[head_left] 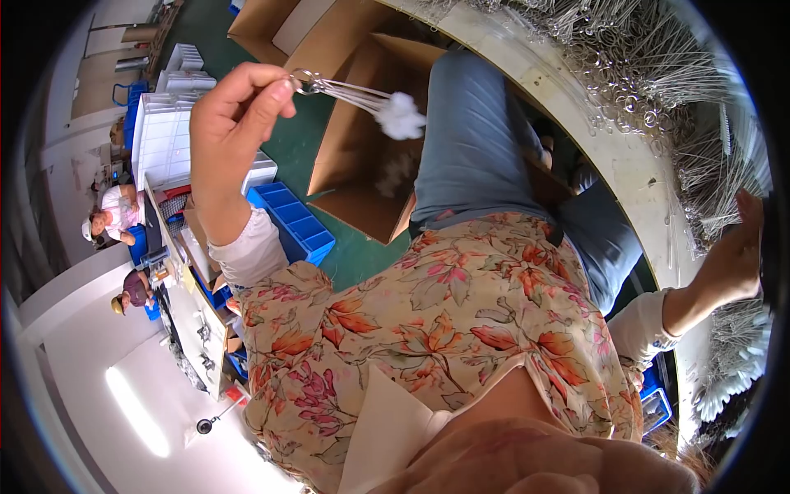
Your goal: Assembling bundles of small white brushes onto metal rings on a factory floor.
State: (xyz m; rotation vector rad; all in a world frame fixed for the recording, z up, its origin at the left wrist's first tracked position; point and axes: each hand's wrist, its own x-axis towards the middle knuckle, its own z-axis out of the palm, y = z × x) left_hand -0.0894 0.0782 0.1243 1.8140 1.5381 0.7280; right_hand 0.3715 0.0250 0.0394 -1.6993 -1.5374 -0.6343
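Note:
At the upper left, my left hand [247, 103] is closed, pinching the looped ends of a small bundle of wire brushes [354, 92]. Their thin metal stems slant right and end in a white, fluffy tuft. This tuft hangs above an open cardboard box [350, 144], where some whitish tufts show dimly inside. My right hand [728, 259] reaches over the worktable at the far right, among piled wire brushes [634, 74] with ring ends. The picture's dark rim cuts off most of its fingers, so whether it holds anything is hidden.
The pale table edge [609, 148] curves past my legs on the right. Blue bins [296, 222] and stacked white crates [160, 136] stand on the green floor at left. Two people [123, 206] sit at farther benches. More brushes with white bristles [728, 391] lie at lower right.

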